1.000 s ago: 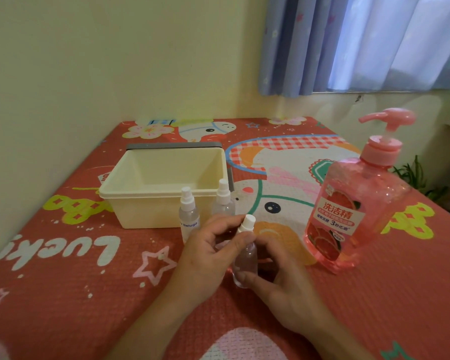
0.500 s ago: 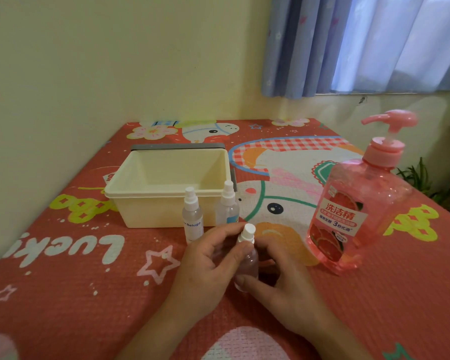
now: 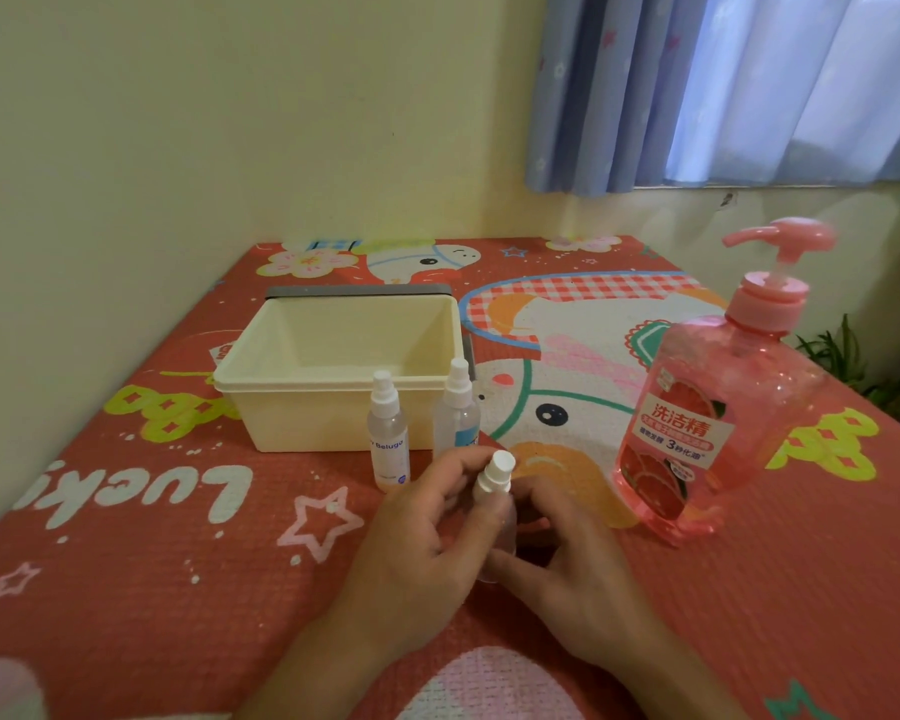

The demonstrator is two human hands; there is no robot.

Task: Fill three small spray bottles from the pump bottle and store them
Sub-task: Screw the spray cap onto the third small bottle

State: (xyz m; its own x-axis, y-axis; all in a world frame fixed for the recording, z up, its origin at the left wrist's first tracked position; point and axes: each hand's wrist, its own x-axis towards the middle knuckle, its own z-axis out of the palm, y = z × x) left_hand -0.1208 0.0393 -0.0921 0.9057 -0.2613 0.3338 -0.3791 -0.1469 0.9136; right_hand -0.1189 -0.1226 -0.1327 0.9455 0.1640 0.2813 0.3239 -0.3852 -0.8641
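Between my two hands stands a small clear spray bottle (image 3: 495,480) with a white nozzle top. My left hand (image 3: 427,543) pinches it just under the white top with thumb and forefinger. My right hand (image 3: 567,569) curls round its lower body from the right. Two more small spray bottles stand upright behind: one with a printed label (image 3: 388,433) and one with a blue label (image 3: 457,407). The big pink pump bottle (image 3: 718,402) stands at the right, untouched.
A cream plastic box (image 3: 333,387) sits open just behind the two standing bottles. The table wears a red cartoon cloth and meets a yellow wall on the left. A curtain hangs at the back right, with a plant past the table's right edge.
The hands keep their hold on the small bottle, with barely any shift; the camera has moved slightly.
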